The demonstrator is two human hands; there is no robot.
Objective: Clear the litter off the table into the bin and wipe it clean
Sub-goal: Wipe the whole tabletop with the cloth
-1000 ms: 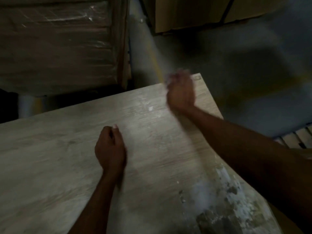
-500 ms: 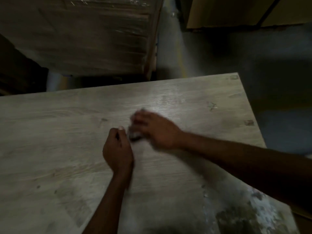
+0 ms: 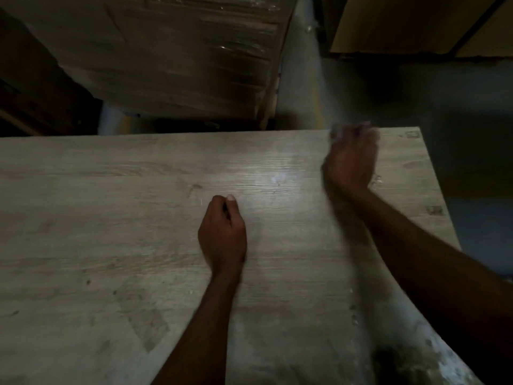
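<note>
A pale wood-grain table point(image 3: 111, 218) fills the lower view. My left hand point(image 3: 222, 234) rests on its middle, curled into a fist with the thumb on top and nothing visible in it. Motion blurs my right hand point(image 3: 351, 159), which is at the table's far edge near the right corner. It is closed around a small greyish wad point(image 3: 335, 132) that shows only at the fingertips. No bin is in view.
A white and dark crusty stain point(image 3: 416, 357) covers the table's near right corner, and small marks point(image 3: 434, 210) dot the right edge. Beyond the far edge stands a plastic-wrapped stack point(image 3: 166, 51), with cardboard boxes point(image 3: 402, 23) at the back right. Dark floor point(image 3: 458, 107) lies to the right.
My right hand swept from beside the left fist out to the far right corner of the table. The left fist has stayed put.
</note>
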